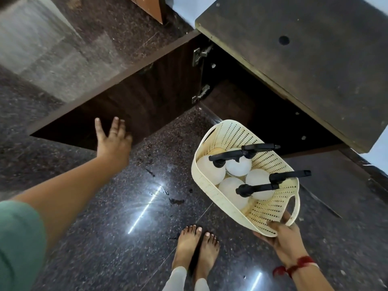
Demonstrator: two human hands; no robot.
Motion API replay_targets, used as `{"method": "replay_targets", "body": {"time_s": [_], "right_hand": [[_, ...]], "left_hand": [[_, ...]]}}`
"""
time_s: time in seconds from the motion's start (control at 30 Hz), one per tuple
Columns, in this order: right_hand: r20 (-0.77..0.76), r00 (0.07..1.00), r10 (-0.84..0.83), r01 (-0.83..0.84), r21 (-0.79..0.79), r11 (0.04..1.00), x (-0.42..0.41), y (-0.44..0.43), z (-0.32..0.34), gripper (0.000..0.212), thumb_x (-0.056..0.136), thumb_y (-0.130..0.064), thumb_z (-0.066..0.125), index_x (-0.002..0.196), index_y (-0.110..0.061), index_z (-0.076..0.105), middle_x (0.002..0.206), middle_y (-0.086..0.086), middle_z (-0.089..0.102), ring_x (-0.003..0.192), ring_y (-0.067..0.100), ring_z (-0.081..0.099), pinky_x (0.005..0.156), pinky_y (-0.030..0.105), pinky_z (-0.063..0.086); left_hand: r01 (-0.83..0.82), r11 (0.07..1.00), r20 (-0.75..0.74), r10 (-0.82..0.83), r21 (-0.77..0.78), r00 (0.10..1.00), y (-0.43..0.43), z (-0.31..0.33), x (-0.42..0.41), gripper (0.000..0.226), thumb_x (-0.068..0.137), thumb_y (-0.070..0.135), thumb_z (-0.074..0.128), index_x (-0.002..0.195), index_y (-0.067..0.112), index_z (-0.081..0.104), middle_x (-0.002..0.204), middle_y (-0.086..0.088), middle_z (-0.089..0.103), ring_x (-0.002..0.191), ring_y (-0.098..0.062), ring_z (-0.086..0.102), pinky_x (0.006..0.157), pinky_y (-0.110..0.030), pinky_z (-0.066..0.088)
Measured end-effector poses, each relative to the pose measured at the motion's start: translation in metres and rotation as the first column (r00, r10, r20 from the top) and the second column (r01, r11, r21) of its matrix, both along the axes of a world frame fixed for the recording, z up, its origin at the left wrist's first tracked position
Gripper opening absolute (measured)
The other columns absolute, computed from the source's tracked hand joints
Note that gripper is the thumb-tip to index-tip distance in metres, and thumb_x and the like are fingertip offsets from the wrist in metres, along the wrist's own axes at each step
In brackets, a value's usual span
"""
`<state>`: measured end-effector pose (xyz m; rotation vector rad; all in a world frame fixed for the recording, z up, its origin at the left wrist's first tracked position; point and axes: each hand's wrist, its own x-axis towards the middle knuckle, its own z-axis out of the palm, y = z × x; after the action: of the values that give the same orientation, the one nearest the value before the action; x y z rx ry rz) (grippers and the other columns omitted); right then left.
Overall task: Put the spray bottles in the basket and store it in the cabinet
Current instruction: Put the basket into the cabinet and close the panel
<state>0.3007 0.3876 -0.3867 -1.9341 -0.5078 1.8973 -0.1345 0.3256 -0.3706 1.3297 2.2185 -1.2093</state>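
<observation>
A cream perforated plastic basket [212, 185] hangs in the air in front of the open cabinet [235, 97]. Inside it stand several white spray bottles [238, 165] with black trigger heads. My right hand [283, 236] grips the basket's near rim from below, at the lower right. My left hand [114, 139] is stretched out to the left, fingers spread, resting against the edge of the swung-open dark wooden cabinet door [126, 101]. The cabinet's inside is dark, and I cannot tell what is in it.
A dark worn countertop [304, 59] overhangs the cabinet at the upper right. Two metal hinges [200, 55] join the door to the cabinet frame. My bare feet [195, 248] stand on the polished speckled granite floor [126, 206], which reflects ceiling lights.
</observation>
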Motion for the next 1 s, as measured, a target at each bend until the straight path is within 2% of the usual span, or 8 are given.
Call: {"method": "replay_targets", "body": {"time_s": [0.07, 0.1, 0.17, 0.23, 0.43, 0.6, 0.77, 1.0], "right_hand": [[0.002, 1.0, 0.014, -0.014, 0.006, 1.0, -0.006, 0.008, -0.005, 0.053, 0.087, 0.019, 0.039, 0.127, -0.014, 0.051, 0.102, 0.012, 0.065, 0.09, 0.036, 0.062, 0.051, 0.043, 0.06], [0.008, 1.0, 0.015, -0.015, 0.007, 1.0, -0.009, 0.012, -0.008, 0.053, 0.087, 0.019, 0.038, 0.127, -0.014, 0.051, 0.102, 0.012, 0.064, 0.09, 0.036, 0.062, 0.052, 0.044, 0.06], [0.018, 1.0, 0.023, -0.023, 0.015, 1.0, -0.017, 0.024, -0.017, 0.053, 0.088, 0.018, 0.038, 0.127, -0.015, 0.05, 0.102, 0.012, 0.064, 0.09, 0.035, 0.062, 0.052, 0.044, 0.06], [0.021, 0.999, 0.044, -0.044, 0.02, 0.999, -0.026, 0.038, -0.025, 0.05, 0.088, 0.018, 0.038, 0.123, -0.016, 0.052, 0.102, 0.011, 0.064, 0.089, 0.034, 0.063, 0.051, 0.042, 0.06], [0.024, 0.999, 0.042, -0.044, 0.081, 0.996, -0.051, 0.097, -0.089, 0.037, 0.087, 0.017, 0.041, 0.109, -0.01, 0.055, 0.097, 0.01, 0.064, 0.084, 0.031, 0.063, 0.046, 0.037, 0.058], [0.012, 1.0, 0.005, -0.007, 0.153, 0.988, -0.067, 0.148, -0.149, 0.034, 0.088, 0.016, 0.043, 0.11, -0.006, 0.055, 0.097, 0.013, 0.064, 0.077, 0.031, 0.066, 0.045, 0.037, 0.058], [0.015, 1.0, 0.027, -0.03, 0.203, 0.979, -0.076, 0.199, -0.182, 0.037, 0.088, 0.014, 0.042, 0.116, -0.009, 0.054, 0.102, 0.014, 0.064, 0.08, 0.031, 0.066, 0.054, 0.045, 0.057], [0.074, 0.997, 0.017, -0.034, 0.235, 0.971, -0.08, 0.243, -0.202, 0.029, 0.09, 0.007, 0.043, 0.107, -0.014, 0.054, 0.096, 0.009, 0.066, 0.075, 0.025, 0.066, 0.053, 0.041, 0.056]], "left_hand": [[-0.424, 0.896, 0.424, 0.337, 0.13, 0.841, 0.014, -0.002, 0.027, 0.08, 0.084, 0.066, 0.053, 0.15, 0.029, 0.028, 0.163, -0.008, 0.008, 0.151, -0.03, 0.003, 0.116, -0.064, 0.007], [-0.739, 0.673, 0.685, 0.524, 0.032, 0.506, 0.023, -0.003, 0.042, 0.086, 0.081, 0.074, 0.05, 0.151, 0.031, 0.026, 0.163, -0.006, 0.011, 0.15, -0.03, 0.01, 0.117, -0.06, 0.013], [-0.904, 0.195, 0.85, 0.458, -0.381, -0.259, 0.041, -0.008, 0.073, 0.086, 0.081, 0.077, 0.042, 0.152, 0.033, 0.023, 0.162, -0.003, 0.016, 0.148, -0.029, 0.02, 0.114, -0.056, 0.023], [-0.854, 0.111, 0.835, 0.303, -0.509, -0.459, 0.058, -0.018, 0.095, 0.081, 0.082, 0.075, 0.041, 0.151, 0.037, 0.022, 0.161, -0.003, 0.02, 0.146, -0.03, 0.026, 0.112, -0.058, 0.029], [-0.95, 0.072, 0.952, 0.043, -0.305, -0.302, 0.125, -0.071, 0.117, 0.042, 0.099, 0.041, 0.049, 0.14, 0.039, 0.04, 0.123, 0.007, 0.06, 0.098, -0.008, 0.059, 0.076, -0.032, 0.051], [-0.983, 0.078, 0.977, -0.118, -0.167, -0.176, 0.187, -0.119, 0.116, 0.045, 0.104, 0.013, 0.041, 0.146, 0.03, 0.038, 0.139, -0.004, 0.055, 0.123, -0.024, 0.055, 0.098, -0.038, 0.048], [-0.984, 0.113, 0.977, -0.147, -0.141, -0.156, 0.234, -0.158, 0.111, 0.055, 0.101, -0.003, 0.032, 0.149, 0.025, 0.034, 0.143, -0.009, 0.051, 0.129, -0.029, 0.052, 0.09, -0.034, 0.048], [-0.989, 0.133, 0.99, -0.115, -0.067, -0.082, 0.277, -0.204, 0.107, 0.062, 0.098, -0.004, 0.027, 0.147, 0.034, 0.034, 0.102, 0.011, 0.062, 0.08, -0.005, 0.061, 0.049, -0.017, 0.055]]}}
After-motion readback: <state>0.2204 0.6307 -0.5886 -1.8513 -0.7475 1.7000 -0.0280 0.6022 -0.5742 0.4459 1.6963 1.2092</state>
